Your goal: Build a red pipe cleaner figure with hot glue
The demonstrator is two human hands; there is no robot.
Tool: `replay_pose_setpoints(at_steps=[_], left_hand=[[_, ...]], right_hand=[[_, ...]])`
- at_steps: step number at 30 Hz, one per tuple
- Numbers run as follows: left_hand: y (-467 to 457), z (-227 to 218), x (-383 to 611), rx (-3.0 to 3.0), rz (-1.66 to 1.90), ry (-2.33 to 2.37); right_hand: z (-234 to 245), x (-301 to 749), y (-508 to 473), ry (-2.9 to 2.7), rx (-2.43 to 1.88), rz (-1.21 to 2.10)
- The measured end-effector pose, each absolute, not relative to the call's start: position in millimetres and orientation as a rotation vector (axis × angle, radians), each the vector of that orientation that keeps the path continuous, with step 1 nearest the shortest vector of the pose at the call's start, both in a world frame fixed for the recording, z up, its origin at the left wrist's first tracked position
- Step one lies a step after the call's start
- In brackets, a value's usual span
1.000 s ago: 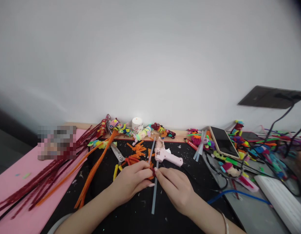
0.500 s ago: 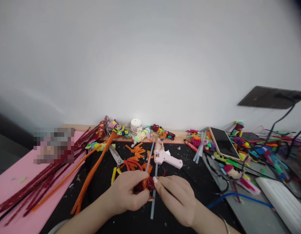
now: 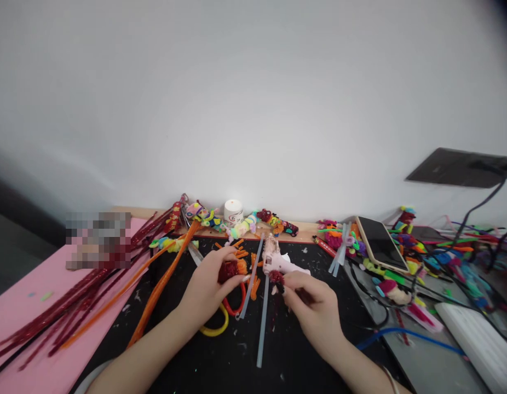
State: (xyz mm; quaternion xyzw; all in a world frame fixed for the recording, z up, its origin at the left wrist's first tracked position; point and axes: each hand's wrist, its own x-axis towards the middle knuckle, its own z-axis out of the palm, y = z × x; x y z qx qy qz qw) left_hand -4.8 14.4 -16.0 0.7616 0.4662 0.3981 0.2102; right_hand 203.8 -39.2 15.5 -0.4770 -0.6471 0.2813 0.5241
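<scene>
Between the thumb and fingers of my left hand (image 3: 214,282) is a fuzzy dark red and orange pipe-cleaner piece (image 3: 232,268). My right hand (image 3: 313,306) pinches a small dark red fuzzy piece (image 3: 277,277) with a dark part at its end, just below the pink glue gun (image 3: 282,264). The two pieces are apart. A long glue stick (image 3: 262,328) runs down from the gun, and another glue stick (image 3: 252,279) lies beside it. Scissors (image 3: 215,327) with red and yellow handles lie partly under my left hand. Cut orange pipe-cleaner pieces (image 3: 254,287) are scattered behind.
Red tinsel stems (image 3: 73,301) and orange stems (image 3: 155,290) lie at left on a pink sheet (image 3: 15,306). Small pipe-cleaner figures and a white paper cup (image 3: 233,212) line the back. At right are a phone (image 3: 380,243), cables, a white power strip (image 3: 475,339) and colourful figures.
My hands have moved apart: the left went up and left with the red and orange piece, the right went up and right with the small red piece. The scissor handles show more.
</scene>
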Motion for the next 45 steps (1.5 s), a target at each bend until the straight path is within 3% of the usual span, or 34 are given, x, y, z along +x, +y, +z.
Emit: replay_pose_setpoints(at_steps=[4, 7, 23, 30, 45], left_hand=[[19.5, -17.2, -5.1, 2.118, 1.027, 1.257], [19.5, -18.1, -4.9, 2.144, 0.994, 1.211], [9.9, -5.1, -0.8, 2.221, 1.100, 1.028], [-4.2, -1.4, 4.6, 2.182, 0.895, 0.793], [3.7, -5.4, 0.3, 2.376, 0.811, 0.652]], right_hand=[[12.8, 200.7, -35.1, -1.131, -1.111, 1.221], [11.2, 198.1, -32.0, -0.987, -1.069, 1.382], [-8.1, 195.3, -25.5, -0.961, -1.036, 1.514], [-9.5, 193.5, -27.6, -1.003, -0.994, 1.688], [-10.2, 198.7, -25.2, -1.095, -1.061, 1.856]])
